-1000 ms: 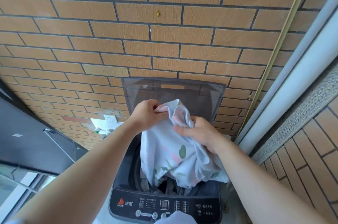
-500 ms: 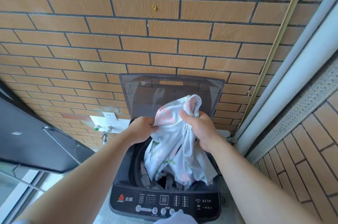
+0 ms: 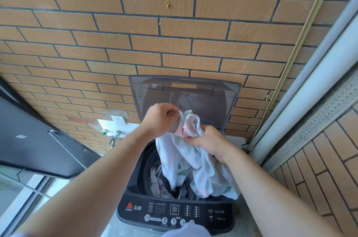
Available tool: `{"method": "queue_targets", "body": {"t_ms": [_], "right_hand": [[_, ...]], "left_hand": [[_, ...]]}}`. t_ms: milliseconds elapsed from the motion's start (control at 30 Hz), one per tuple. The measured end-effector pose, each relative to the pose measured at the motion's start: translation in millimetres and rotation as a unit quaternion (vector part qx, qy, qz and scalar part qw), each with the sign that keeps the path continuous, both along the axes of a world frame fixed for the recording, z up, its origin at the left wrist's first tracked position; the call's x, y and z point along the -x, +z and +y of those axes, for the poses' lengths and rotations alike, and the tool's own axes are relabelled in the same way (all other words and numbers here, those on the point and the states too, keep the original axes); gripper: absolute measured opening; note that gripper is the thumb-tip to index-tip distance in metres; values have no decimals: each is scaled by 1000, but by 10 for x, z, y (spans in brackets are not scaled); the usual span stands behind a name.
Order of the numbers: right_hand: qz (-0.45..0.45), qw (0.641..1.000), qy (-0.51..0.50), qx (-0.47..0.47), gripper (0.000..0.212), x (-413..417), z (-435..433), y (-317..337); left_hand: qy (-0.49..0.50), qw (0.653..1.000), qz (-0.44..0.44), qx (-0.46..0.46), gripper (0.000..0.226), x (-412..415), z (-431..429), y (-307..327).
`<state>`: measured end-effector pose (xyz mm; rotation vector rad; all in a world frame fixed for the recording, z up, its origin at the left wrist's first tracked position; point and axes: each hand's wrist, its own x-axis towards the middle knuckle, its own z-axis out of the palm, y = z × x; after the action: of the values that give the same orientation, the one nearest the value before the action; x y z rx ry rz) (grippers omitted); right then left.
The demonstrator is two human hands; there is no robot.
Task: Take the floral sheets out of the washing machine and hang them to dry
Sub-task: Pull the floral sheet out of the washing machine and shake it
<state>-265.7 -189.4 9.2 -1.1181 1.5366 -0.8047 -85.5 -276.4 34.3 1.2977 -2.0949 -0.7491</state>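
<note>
Left arm [image 3: 87, 188] and right arm [image 3: 271, 198], both bare, reach forward and converge above the washing machine [image 3: 222, 211]. Left hand [image 3: 159, 118] is highest above its open drum, fingers curled, pinching the floral sheet [image 3: 190, 161] at its top edge. Right hand [image 3: 210, 142] sits lower, toward the machine's right side, gripping bunched cloth.

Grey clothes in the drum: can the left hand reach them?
Likely not yet: the left hand pinches the floral sheet, which hangs over the grey clothes; only the left of the drum lies open.
</note>
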Motion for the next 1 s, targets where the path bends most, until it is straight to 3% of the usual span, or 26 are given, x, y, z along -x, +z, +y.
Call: {"method": "queue_targets", "body": {"t_ms": [100,167,200,233,333,467,533,700,767,900,1000], "right_hand": [[-49,997,-53,10,25,44,-26,24],[-52,998,-31,24,23,86,-40,51],[-50,998,-16,29,22,97,-44,56],[-51,998,-13,34,21,108,-49,53],[-47,995,-66,53,16,114,-68,62],[-27,991,-101,88,30,124,-69,89],[-23,988,-119,100,20,142,-69,71],[6,993,-77,94,17,207,-34,23],[27,997,-16,69,35,242,-18,27],[60,995,80,8,73,213,-8,19],[56,993,102,-6,59,122,-21,-49]], "left_hand": [[14,990,81,-112,12,-41,7,-38],[-22,965,155,-210,24,-76,40,-47],[-47,960,149,-232,28,-85,59,-73],[-69,964,108,-231,27,-84,69,-121],[-85,971,-122,-186,14,-75,99,-330],[-77,952,-217,-199,33,-61,127,-620],[-61,953,-246,-167,31,-63,137,-704],[23,974,-167,-149,13,-131,82,-692],[24,978,-158,-131,11,-127,55,-607],[-3,991,-106,-84,33,45,48,-331],[-34,997,-53,-35,27,182,88,-49]]}}
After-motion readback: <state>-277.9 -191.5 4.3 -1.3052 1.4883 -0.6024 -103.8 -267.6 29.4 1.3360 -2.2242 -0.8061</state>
